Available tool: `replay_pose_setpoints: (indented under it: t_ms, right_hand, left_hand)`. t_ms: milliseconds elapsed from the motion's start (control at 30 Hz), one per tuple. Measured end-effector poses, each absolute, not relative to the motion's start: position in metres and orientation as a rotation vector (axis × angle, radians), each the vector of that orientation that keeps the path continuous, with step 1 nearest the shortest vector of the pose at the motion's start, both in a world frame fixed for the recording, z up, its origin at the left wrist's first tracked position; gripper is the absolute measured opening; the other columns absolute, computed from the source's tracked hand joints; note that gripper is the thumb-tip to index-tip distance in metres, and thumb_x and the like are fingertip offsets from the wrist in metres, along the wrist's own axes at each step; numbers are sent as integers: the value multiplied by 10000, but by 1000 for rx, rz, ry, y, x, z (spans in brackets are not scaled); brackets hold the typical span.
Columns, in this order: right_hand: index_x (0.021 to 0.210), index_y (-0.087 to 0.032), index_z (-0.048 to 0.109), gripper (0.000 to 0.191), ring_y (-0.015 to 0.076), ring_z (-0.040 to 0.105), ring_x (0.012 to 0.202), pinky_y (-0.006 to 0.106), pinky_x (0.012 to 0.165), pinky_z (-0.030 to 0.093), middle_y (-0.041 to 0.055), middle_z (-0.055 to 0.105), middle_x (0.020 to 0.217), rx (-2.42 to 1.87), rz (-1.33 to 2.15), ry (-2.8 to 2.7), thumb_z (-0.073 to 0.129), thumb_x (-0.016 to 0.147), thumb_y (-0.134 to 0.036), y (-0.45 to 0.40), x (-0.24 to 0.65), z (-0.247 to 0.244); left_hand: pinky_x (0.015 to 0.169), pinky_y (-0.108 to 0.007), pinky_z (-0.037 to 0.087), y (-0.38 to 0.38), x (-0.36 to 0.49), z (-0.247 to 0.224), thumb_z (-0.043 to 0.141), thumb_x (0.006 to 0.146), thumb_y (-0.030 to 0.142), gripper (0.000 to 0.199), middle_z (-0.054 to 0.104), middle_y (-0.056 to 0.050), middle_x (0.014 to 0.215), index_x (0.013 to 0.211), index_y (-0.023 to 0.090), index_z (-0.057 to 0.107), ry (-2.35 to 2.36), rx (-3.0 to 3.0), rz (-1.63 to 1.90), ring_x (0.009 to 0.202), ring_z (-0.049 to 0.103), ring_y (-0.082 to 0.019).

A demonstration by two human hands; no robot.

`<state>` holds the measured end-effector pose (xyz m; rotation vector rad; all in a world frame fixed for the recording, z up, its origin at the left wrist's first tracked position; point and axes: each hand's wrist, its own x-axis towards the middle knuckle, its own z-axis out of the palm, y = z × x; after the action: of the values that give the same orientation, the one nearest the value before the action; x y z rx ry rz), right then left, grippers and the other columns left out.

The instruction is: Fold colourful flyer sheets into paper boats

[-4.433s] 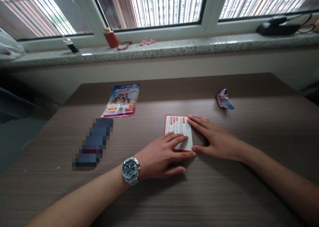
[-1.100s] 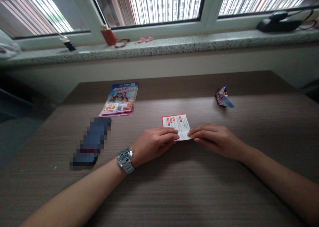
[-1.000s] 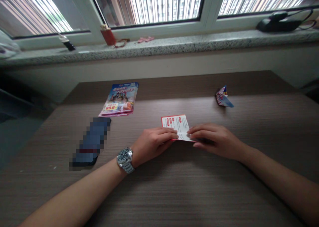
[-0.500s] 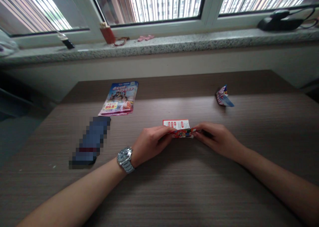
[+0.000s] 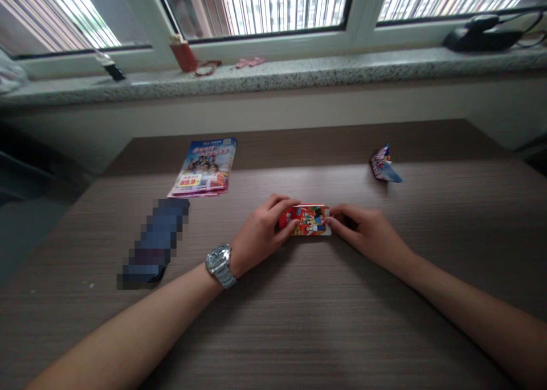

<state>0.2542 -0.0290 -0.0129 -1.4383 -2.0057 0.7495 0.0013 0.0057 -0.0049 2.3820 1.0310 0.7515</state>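
A small folded paper leaflet [image 5: 311, 220], red with colourful printed figures, lies on the table between my hands. My left hand [image 5: 267, 227], with a metal watch [image 5: 220, 265] on the wrist, grips the leaflet's left end, thumb on the near face and fingers along the upper edge. At the right end, my right hand [image 5: 363, 227] pinches the leaflet between thumb and fingers. Its printed side faces me, and the fold runs along the far edge.
A stack of printed flyers [image 5: 207, 165] lies at the back left, with a pixelated dark phone-like object [image 5: 156, 242] in front of it. A folded paper piece [image 5: 384, 166] stands at the back right of the table [image 5: 299, 321]. Behind runs a stone windowsill [image 5: 299, 75] holding a red box [image 5: 183, 55].
The leaflet's near flap has been folded up and over, covering the white text side. My left hand has shifted slightly upward with its fingers onto the far edge.
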Motion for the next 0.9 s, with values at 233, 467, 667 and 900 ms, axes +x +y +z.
replay_pose_setpoints:
  t_ms: [233,467,667,900]
  right_hand:
    - [1129,-183,699,228,205,603,787,325,727,458,41,638,837,-1406,524,-2060,630,941,-293,-25,256,-15]
    - [1294,-165,651,376,203,592,805,340,736,479,61,597,921,-1434,564,-2108,610,947,-303,-24,254,-15]
    - [1345,-174,609,430,208,598,806,361,735,501,84,583,1002,-1421,561,-2159,602,940,-315,-23,254,-15]
    - [1186,-226,663,275,191,598,846,356,788,524,73,541,1070,-1428,615,-2106,623,927,-308,-24,253,-13]
  left_hand:
    - [1059,-488,442,9,0,-6,620,951,319,357,602,-110,1300,1294,219,620,1168,2516,638,1215,541,-280]
    - [999,-470,451,7,1,-6,646,934,365,383,593,-105,1204,1294,235,633,1226,2540,597,1116,525,-278]
    - [991,-455,454,8,0,-8,645,935,389,385,577,-107,1173,1284,228,643,1227,2515,587,1104,510,-276]
    - [1013,-438,447,7,0,-5,652,931,354,308,561,-103,1185,1206,216,670,1194,2449,600,1123,509,-267]
